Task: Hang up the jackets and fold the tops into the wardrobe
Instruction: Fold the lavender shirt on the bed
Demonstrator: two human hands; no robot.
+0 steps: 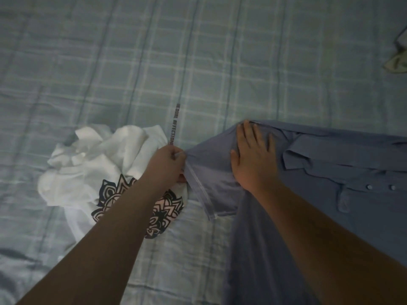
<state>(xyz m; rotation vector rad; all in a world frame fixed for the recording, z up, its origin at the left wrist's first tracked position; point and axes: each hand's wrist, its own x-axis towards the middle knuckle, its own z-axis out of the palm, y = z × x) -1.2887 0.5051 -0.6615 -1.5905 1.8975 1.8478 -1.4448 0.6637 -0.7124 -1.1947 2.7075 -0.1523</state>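
Left hand (pixel 169 161): grip pinching sleeve edge of shirt (pixel 352 164). Right hand (pixel 253 157): grip wide, palm flat on shirt, on bed (pixel 198 62).

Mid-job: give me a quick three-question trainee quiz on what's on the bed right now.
1. True or false: the right hand lies flat on the blue shirt.
2. What does the left hand pinch? A) the blue shirt's sleeve edge B) a hanger C) a button
3. Fill in: the white printed top lies crumpled on the person's ___ of the blue shirt.
Key: 1 true; 2 A; 3 left.
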